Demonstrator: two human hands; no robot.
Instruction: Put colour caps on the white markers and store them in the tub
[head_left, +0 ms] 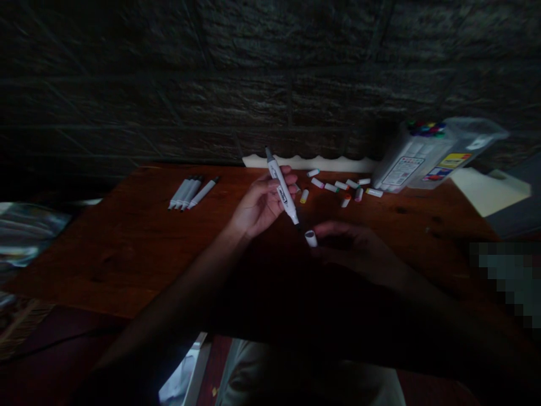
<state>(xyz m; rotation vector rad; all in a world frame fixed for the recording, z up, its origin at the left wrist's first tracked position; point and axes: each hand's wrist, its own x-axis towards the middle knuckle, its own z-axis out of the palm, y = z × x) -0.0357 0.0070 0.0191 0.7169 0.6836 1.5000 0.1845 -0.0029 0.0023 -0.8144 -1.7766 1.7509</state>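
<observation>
Left grip point(257, 207) holds marker point(282, 189), right grip point(353, 245) holds cap point(311, 239)

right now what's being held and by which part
The left hand holds a marker by its mid-barrel; the right hand pinches a white cap by its side.

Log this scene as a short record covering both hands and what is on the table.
Left hand: holds a white, dark-tipped marker pen at a slant
Right hand: pinches a small white cylindrical cap, off the pen, near its lower tip
Table, left: several slim white marker pens, lying close together
Table, right of centre: scattered short white caps with coloured ends
Table, back right: translucent plastic case, multicoloured ends at its top
Surface: reddish-brown wooden table
</observation>
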